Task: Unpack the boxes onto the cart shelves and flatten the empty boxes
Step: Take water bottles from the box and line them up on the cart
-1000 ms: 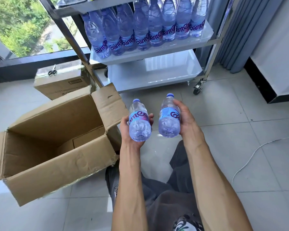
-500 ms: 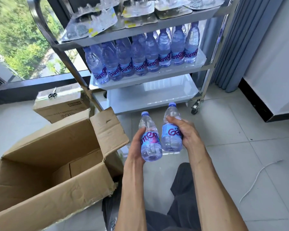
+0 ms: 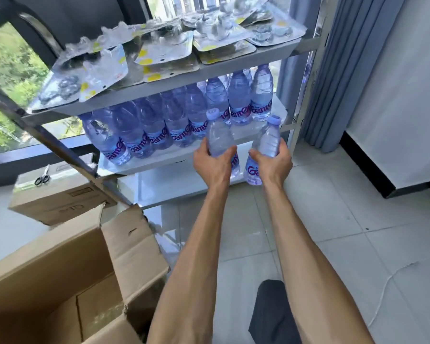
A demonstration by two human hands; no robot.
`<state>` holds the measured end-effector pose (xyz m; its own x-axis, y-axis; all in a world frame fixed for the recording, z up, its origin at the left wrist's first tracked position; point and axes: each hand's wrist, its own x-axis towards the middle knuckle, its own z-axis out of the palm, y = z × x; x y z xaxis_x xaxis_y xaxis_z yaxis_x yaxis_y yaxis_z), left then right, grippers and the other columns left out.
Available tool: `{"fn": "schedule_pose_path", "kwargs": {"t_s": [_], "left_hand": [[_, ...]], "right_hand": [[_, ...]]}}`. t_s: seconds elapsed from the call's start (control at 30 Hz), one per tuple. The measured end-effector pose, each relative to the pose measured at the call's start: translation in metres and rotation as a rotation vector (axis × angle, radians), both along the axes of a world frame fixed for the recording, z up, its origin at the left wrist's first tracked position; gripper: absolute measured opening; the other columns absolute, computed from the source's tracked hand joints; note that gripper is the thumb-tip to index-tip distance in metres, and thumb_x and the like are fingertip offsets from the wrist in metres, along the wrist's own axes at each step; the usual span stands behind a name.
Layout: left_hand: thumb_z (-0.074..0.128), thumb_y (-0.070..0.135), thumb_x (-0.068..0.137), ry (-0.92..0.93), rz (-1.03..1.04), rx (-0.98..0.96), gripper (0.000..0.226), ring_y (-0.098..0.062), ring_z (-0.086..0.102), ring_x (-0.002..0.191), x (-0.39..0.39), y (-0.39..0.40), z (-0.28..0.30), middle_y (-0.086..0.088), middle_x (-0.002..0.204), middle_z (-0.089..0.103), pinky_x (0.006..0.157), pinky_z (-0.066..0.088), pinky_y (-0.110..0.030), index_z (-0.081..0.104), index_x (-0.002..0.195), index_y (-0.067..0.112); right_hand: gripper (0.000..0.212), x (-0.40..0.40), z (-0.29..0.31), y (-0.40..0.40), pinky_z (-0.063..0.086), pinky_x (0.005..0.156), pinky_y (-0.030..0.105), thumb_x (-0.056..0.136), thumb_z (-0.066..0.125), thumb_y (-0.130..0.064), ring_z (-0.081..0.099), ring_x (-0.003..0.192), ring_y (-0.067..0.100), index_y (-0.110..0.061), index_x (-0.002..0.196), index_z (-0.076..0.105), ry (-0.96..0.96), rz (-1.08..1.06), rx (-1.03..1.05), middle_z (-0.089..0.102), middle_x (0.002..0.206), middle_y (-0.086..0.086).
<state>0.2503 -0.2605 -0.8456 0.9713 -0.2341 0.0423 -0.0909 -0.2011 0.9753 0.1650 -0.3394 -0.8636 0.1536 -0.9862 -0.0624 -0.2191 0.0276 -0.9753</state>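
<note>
We're holding two water bottles, left hand (image 3: pixel 215 161) wrapped round one bottle (image 3: pixel 219 139), right hand (image 3: pixel 274 162) round the other (image 3: pixel 267 145), both just in front of the cart's mid shelf (image 3: pixel 144 161), approx half-filled w/ bottles (image 3: pixel 159 125). Still pending: open box (image 3: pixel 60 276) flattening; sealed box (image 3: pixel 57 197) beside cart unopened.

Both forearms are totally bare all the way down, no sleeves showing anywhere, and no watch, bands or gloves on either wrist. The left hand (image 3: pixel 215 162) and right hand (image 3: pixel 274 163) are bare too, no rings that I can make out on the fingers (image 3: pixel 255 155). Only clothing in view is a bit of dark grey fabric (image 3: pixel 271 316) at the near edge between the arms, looks like trousers over a knee, plain as far as I can tell.
</note>
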Motion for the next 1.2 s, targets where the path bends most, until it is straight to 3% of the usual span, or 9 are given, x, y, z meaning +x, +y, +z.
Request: {"fn": "schedule_pose_path", "kwargs": {"t_s": [0.17,0.3,0.37,0.47,0.57,0.7,0.83,0.97,1.2], "left_hand": [[0.082,0.027,0.062,-0.018,0.062,-0.012,0.033,-0.020,0.067,0.080,0.031,-0.070,0.009,0.002,0.087,0.071,0.078,0.056,-0.039,0.067,0.090,0.017],[0.080,0.024,0.065,-0.043,0.031,0.014,0.039,-0.027,0.066,0.093,0.052,-0.102,0.005,-0.006,0.098,0.070,0.083,0.054,-0.043,0.065,0.098,0.010],[0.080,0.023,0.066,-0.078,-0.003,0.021,0.044,-0.030,0.065,0.096,0.060,-0.112,0.000,-0.010,0.100,0.069,0.084,0.053,-0.044,0.064,0.101,0.004],[0.081,0.021,0.065,-0.158,-0.014,0.044,0.038,-0.023,0.063,0.090,0.062,-0.122,-0.002,0.001,0.092,0.066,0.079,0.051,-0.033,0.063,0.095,0.006],[0.079,0.016,0.065,-0.215,0.028,0.020,0.028,-0.006,0.051,0.075,0.059,-0.128,0.003,0.016,0.076,0.052,0.064,0.037,-0.011,0.060,0.085,0.015],[0.079,0.017,0.063,-0.188,0.013,0.054,0.037,-0.018,0.060,0.089,0.062,-0.128,0.000,0.001,0.095,0.061,0.076,0.047,-0.025,0.065,0.097,0.008],[0.082,0.022,0.061,-0.213,0.004,0.071,0.048,-0.021,0.061,0.094,0.062,-0.126,0.001,-0.002,0.101,0.061,0.078,0.047,-0.026,0.064,0.104,0.008],[0.084,0.025,0.067,-0.177,-0.029,0.096,0.064,-0.026,0.061,0.111,0.069,-0.122,-0.003,-0.011,0.119,0.064,0.096,0.049,-0.040,0.061,0.122,0.003],[0.082,0.029,0.070,-0.233,-0.061,0.143,0.065,-0.029,0.060,0.111,0.074,-0.121,-0.006,-0.013,0.120,0.063,0.096,0.048,-0.042,0.060,0.124,0.003]], "right_hand": [[0.057,0.042,0.013,-0.043,0.052,0.079,0.028,0.065,0.087,-0.022,0.067,0.092,0.019,-0.019,0.117,0.063,-0.107,-0.086,-0.027,0.072,0.104,-0.003],[0.053,0.061,0.016,-0.076,0.052,0.080,0.027,0.071,0.083,-0.021,0.065,0.094,0.020,-0.016,0.119,0.061,-0.088,-0.068,0.013,0.070,0.108,0.000],[0.051,0.067,0.013,-0.085,0.048,0.072,0.016,0.073,0.083,-0.020,0.061,0.087,0.014,-0.015,0.119,0.060,-0.073,-0.034,-0.006,0.068,0.104,-0.003],[0.048,0.076,0.014,-0.093,0.041,0.057,0.007,0.068,0.084,-0.020,0.058,0.078,0.011,-0.015,0.110,0.062,-0.073,-0.052,-0.041,0.063,0.089,-0.010],[0.051,0.086,0.021,-0.093,0.053,0.069,0.021,0.066,0.084,-0.023,0.066,0.086,0.016,-0.015,0.112,0.063,-0.019,-0.035,-0.063,0.071,0.096,-0.006],[0.055,0.091,0.021,-0.092,0.056,0.078,0.037,0.062,0.085,-0.013,0.068,0.089,0.022,-0.011,0.111,0.062,-0.056,-0.063,-0.082,0.072,0.099,0.001],[0.052,0.090,0.023,-0.095,0.054,0.075,0.035,0.062,0.084,-0.010,0.066,0.087,0.023,-0.012,0.108,0.061,-0.060,-0.092,-0.102,0.071,0.098,0.002],[0.062,0.085,0.030,-0.107,0.052,0.078,0.030,0.066,0.081,-0.007,0.065,0.093,0.024,-0.009,0.123,0.058,-0.053,-0.109,-0.171,0.070,0.106,0.006],[0.070,0.093,0.021,-0.121,0.046,0.090,0.021,0.074,0.080,-0.006,0.061,0.114,0.021,-0.008,0.137,0.051,-0.148,-0.021,-0.175,0.064,0.128,0.005]]}}
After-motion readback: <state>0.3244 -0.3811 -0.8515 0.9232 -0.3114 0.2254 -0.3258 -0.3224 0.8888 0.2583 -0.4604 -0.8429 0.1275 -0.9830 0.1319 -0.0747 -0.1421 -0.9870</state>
